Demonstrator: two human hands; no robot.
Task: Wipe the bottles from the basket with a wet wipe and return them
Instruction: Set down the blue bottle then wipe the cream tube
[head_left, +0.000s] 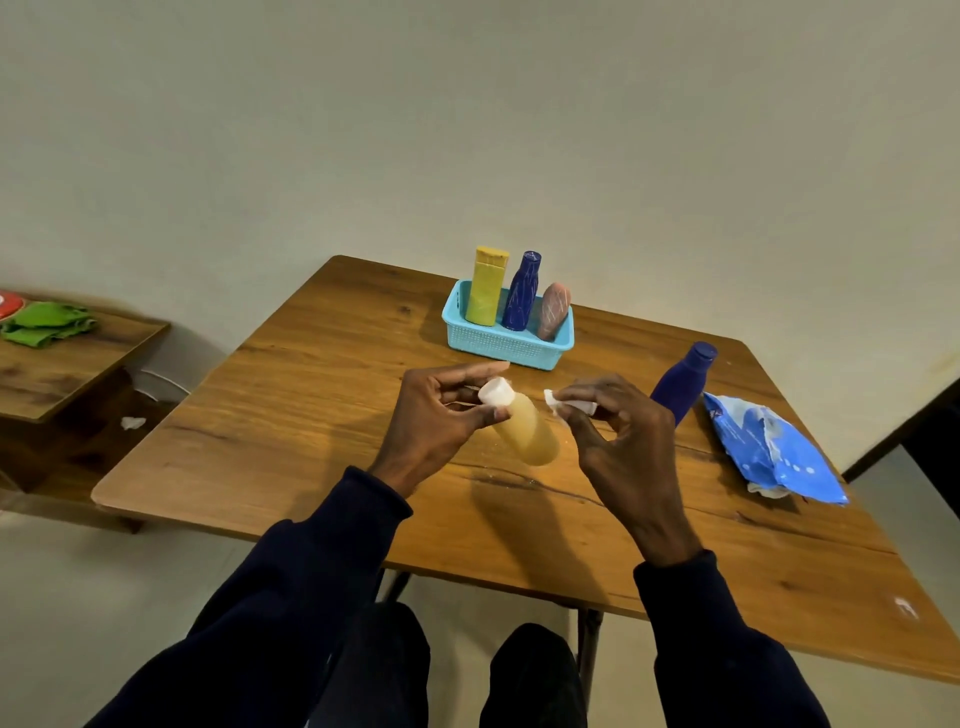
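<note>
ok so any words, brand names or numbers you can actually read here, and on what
No text here can be read.
Blue wipes pack: white print, too blurred to read.
Dark blue bottle in the basket: pale lines, too small to tell if lettering.
Amber bottle, wet wipe: no print visible.

open tabletop left, blue bottle and wipe pack crowding right — basket behind
</note>
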